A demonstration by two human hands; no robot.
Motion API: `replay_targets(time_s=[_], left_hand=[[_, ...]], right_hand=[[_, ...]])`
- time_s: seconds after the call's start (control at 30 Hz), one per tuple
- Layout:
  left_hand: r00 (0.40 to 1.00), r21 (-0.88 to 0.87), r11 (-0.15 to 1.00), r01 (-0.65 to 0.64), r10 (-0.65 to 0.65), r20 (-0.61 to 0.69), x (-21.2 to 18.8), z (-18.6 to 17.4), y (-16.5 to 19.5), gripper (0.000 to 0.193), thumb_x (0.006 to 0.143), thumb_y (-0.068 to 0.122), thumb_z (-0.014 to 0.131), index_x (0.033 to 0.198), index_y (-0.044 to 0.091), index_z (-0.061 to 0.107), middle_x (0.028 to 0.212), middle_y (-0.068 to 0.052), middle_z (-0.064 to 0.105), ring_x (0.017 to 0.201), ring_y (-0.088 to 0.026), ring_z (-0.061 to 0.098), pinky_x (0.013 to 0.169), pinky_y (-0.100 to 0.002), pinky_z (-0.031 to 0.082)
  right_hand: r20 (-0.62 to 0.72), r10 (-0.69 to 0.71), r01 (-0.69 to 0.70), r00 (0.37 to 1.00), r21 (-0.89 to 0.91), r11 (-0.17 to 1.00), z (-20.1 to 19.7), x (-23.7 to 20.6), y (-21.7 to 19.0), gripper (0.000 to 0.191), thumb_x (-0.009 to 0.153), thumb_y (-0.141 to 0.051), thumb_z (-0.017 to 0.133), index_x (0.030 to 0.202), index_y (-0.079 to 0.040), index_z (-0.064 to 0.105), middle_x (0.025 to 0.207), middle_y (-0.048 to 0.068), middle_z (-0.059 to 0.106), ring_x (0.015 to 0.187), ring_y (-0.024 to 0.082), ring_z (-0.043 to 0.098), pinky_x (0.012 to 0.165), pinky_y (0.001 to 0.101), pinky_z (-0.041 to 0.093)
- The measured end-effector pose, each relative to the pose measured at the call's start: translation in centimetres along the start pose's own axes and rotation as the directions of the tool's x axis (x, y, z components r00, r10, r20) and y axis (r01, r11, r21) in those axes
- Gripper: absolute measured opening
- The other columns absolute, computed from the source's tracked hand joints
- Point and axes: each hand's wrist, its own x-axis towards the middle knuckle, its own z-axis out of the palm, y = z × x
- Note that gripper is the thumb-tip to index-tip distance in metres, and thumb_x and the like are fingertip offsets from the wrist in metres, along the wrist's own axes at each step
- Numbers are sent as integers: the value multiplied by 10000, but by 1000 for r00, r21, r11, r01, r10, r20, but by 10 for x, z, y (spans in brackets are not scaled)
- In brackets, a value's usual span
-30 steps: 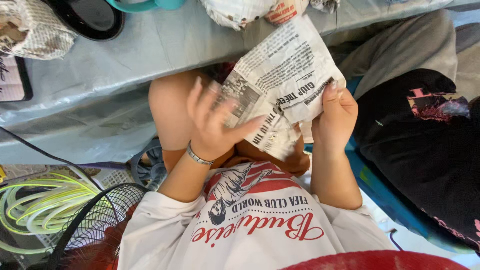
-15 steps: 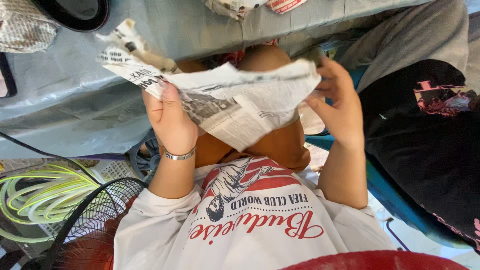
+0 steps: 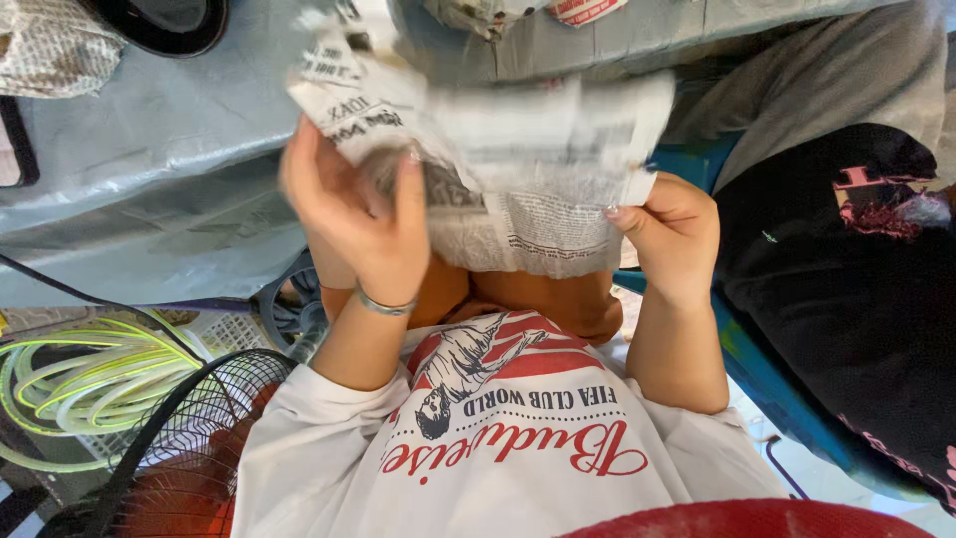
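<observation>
I hold a crumpled sheet of newspaper [image 3: 518,179] over my lap with both hands. My left hand [image 3: 354,219], with a silver bracelet on the wrist, grips the sheet's left side, fingers curled into the paper. My right hand [image 3: 672,229] pinches the sheet's lower right edge between thumb and fingers. The paper is blurred and spread wide between the two hands. It hides part of my orange shorts [image 3: 528,299]. Below it shows my white printed shirt [image 3: 498,448].
A table under grey plastic sheeting [image 3: 149,169] lies ahead, with a black round object [image 3: 164,20] and a paper-wrapped bundle [image 3: 45,50] on it. A black wire fan guard [image 3: 169,438] and neon green tubing [image 3: 80,379] sit at lower left. Black clothing [image 3: 856,289] lies at right.
The newspaper was folded small near my right hand, then opened out. Now both hands hold it spread wide and raised, and my left hand has shifted left and up.
</observation>
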Motion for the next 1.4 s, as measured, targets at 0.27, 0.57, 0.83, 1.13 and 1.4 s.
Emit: replay_targets(time_s=[0.27,0.57,0.83,1.13,1.4], left_hand=[[829,-36,999,19,4,559,-27,0,36,332,828,277,867,892,64,621,904,-86,631,812,-263,633,760,-374,519],[763,-78,977,201,-106,637,-16,4,50,55,989,73,710,990,22,734,813,-91,699,681,-209,666,654,-334,516],[702,-213,971,108,77,708,-14,-15,29,115,996,37,678,1103,50,719,1043,-93,735,962,-250,716,886,-353,553],[636,-200,978,64,114,763,-40,-12,-12,272,972,102,728,1239,64,699,1301,-115,684,1245,-302,639,1112,-428,472],[860,-620,649,440,-106,500,-44,-66,-33,617,895,69,773,1450,38,505,1437,-141,573,1309,-236,601,1129,-376,512]], right_hand=[[84,-354,363,931,-289,886,31,0,-26,265,802,-40,836,807,-56,571,875,54,635,788,195,584,745,316,451],[277,-294,358,915,-217,908,41,-3,-29,201,835,-151,793,816,-43,624,861,85,638,804,236,598,744,355,458],[56,-176,173,983,46,984,31,6,-29,206,1136,-210,612,1063,-27,671,1064,103,686,1008,209,658,968,312,531],[266,-172,216,948,-147,965,39,4,-36,183,1054,-136,628,1115,22,693,1157,143,714,1004,222,702,901,290,539],[-242,-56,-34,969,-353,935,-81,22,-6,57,1094,-38,703,1042,-27,685,930,-56,634,858,41,544,782,216,442]])
